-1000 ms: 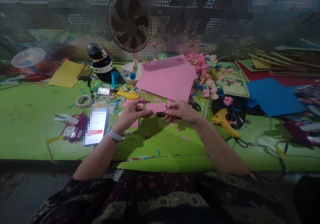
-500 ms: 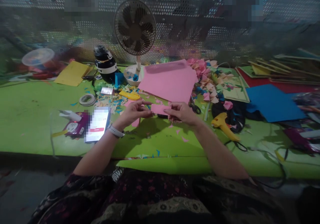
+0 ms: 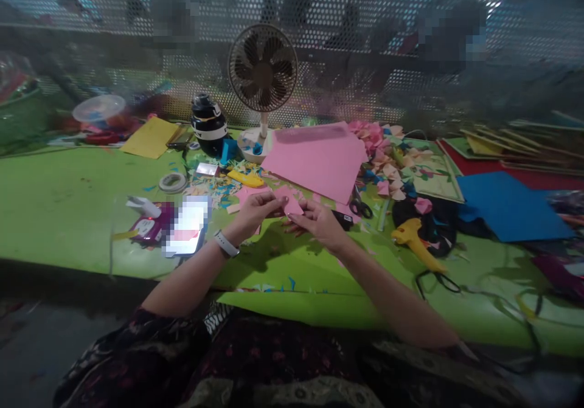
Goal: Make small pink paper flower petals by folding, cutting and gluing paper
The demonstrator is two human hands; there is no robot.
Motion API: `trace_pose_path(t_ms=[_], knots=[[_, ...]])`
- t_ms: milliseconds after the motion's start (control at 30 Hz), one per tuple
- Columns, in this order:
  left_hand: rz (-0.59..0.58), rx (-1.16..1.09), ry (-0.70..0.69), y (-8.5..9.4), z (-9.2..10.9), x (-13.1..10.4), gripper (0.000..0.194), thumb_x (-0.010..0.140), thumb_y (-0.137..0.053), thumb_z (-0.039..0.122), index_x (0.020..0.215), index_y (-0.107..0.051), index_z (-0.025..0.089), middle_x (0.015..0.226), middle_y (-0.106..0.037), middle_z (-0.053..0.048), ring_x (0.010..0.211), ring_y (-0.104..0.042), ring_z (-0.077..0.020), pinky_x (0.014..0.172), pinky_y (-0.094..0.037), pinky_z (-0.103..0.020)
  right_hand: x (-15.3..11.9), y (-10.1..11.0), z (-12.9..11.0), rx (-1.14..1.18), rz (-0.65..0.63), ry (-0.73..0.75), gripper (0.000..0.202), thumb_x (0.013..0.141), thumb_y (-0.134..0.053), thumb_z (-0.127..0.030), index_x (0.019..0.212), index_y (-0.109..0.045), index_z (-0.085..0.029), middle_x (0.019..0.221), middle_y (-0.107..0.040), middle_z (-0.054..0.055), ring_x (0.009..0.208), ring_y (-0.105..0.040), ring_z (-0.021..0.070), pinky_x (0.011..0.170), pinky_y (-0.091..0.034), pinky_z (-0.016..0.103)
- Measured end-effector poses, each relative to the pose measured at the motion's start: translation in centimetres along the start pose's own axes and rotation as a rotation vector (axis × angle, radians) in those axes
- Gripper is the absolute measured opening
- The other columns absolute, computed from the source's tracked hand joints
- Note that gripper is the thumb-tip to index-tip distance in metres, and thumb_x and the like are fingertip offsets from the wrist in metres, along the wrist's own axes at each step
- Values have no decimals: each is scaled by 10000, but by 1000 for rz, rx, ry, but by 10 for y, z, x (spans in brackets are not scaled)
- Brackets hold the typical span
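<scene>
Small pink paper piece [image 3: 294, 204]: pinched in both left hand [image 3: 255, 211] and right hand [image 3: 322, 224], held above green table [image 3: 319, 271]; from it, larger pink sheet [image 3: 319, 157] is laid at one o'clock, scissors [image 3: 360, 207] at three o'clock.

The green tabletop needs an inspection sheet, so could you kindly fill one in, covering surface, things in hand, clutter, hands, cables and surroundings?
Surface: long green tabletop, strewn with coloured paper scraps around the middle.
Things in hand: small pink paper piece, held between both hands.
Clutter: large pink paper sheet, white tape roll, black-handled scissors, yellow plastic glue gun.
Hands: left hand and right hand both grip the small pink paper piece.
Cables: looped black cord beside the glue gun's handle.
Surroundings: grey perforated screen behind a round caged fan.
</scene>
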State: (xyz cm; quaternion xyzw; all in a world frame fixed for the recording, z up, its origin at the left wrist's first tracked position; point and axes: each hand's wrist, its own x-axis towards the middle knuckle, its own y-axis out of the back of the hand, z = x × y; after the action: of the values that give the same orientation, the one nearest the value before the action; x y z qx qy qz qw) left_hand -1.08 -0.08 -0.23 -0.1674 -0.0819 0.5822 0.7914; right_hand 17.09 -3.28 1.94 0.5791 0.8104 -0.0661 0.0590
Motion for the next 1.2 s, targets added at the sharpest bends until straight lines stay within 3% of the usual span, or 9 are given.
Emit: trace_pose_path(t_ms=[100,233,300,400,567,700,800,1200], knots=[[-53,-29,34,7,4,1,366,699,-866,391,647,-614,132,611,-645,27,582,-620,-68,663,-547,-210,-4,12,-6,-141,60,160,287,827,-716,-407,985,-618,-189,785,-745,54,664,-702,166,586,-559,283],[-89,-46,158,11,7,2,340,694,-872,364,697,-627,128,669,-686,3,607,-651,-78,655,-551,-212,-2,28,-7,-440,144,574,321,821,-697,-278,1139,-680,-233,1171,-679,100,1075,-657,238,908,-556,426],[-106,-28,188,10,7,1,334,702,-867,360,705,-631,124,666,-688,1,586,-640,-70,636,-544,-207,1,30,-2,-567,91,698,281,822,-698,-246,1100,-735,-271,1316,-608,97,1237,-574,264,1022,-495,474],[-155,29,191,8,5,0,362,673,-886,367,673,-621,120,638,-680,5,586,-648,-76,667,-556,-229,5,28,4,-601,38,760,140,871,-677,-262,951,-784,-303,1343,-601,74,1282,-539,258,1020,-497,472],[-248,79,143,3,5,-3,441,623,-903,440,833,-715,101,795,-762,-69,753,-734,-149,791,-583,-294,5,18,9,-467,144,708,107,867,-716,-362,876,-770,-270,1258,-645,80,1251,-570,257,1043,-482,485],[-267,91,72,2,4,-5,387,714,-850,437,896,-740,114,859,-778,-87,822,-745,-165,841,-584,-321,5,11,13,-259,219,469,290,811,-745,-493,834,-704,-207,1051,-702,91,920,-686,212,847,-589,414],[-306,112,65,3,5,-7,328,771,-810,403,946,-750,132,942,-783,-104,925,-747,-196,853,-585,-330,5,9,13,-159,238,349,373,743,-783,-544,852,-674,-204,832,-712,44,742,-675,181,763,-609,380],[-303,203,34,-2,5,-12,313,830,-749,457,899,-749,152,979,-784,-105,1003,-737,-217,846,-587,-329,2,7,11,-201,289,371,380,725,-791,-540,827,-669,-194,818,-728,48,742,-696,182,760,-616,376]])
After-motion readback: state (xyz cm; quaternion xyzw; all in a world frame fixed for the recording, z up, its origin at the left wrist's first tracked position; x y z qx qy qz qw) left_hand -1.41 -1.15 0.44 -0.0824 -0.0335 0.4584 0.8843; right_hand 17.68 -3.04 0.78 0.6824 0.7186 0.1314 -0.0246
